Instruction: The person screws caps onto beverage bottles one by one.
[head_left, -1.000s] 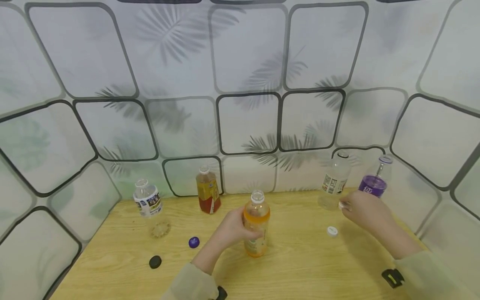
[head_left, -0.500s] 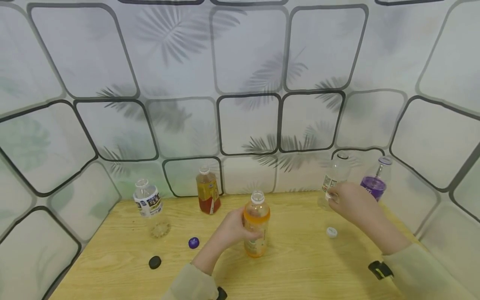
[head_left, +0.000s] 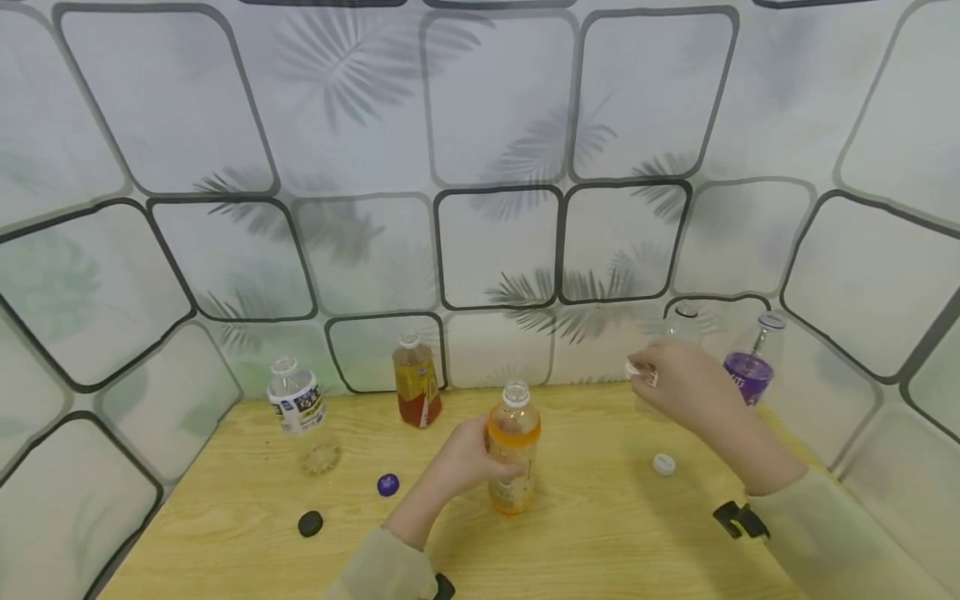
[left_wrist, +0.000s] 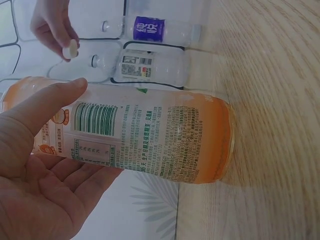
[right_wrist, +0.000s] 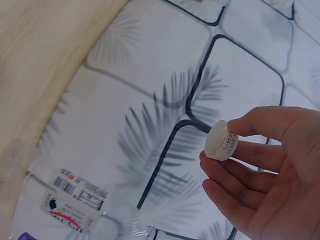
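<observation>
My left hand grips an orange-tinted bottle around its body; the bottle stands upright on the table with no cap on its mouth. In the left wrist view, the thumb lies along one side of its label. My right hand pinches a white bottle cap between thumb and fingers, raised above the table. The cap's hollow side shows in the right wrist view. Behind that hand a clear bottle is partly hidden in the head view. Beside it stands a clear bottle with a purple label.
A second white cap lies on the table at right. At left are a purple cap, a black cap and a clear bottle. A bottle of reddish drink stands near the patterned back wall.
My right hand has moved left and slightly up with the white cap, passing in front of the clear bottle. My left hand and the orange-tinted bottle have stayed put.
</observation>
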